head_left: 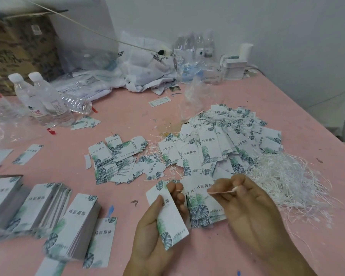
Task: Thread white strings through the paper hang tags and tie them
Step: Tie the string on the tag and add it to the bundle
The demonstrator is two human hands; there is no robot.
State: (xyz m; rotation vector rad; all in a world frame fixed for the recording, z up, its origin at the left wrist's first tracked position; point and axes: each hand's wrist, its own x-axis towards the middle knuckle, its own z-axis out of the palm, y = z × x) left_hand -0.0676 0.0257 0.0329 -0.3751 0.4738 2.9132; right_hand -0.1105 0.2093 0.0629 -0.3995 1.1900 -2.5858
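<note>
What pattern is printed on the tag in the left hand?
White tag with green and dark blue-grey tropical leaves and dark characters; clearest in the head view.

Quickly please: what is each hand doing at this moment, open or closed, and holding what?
Left hand: closed, holds a hang tag.
Right hand: closed, pinches a white string.
</note>
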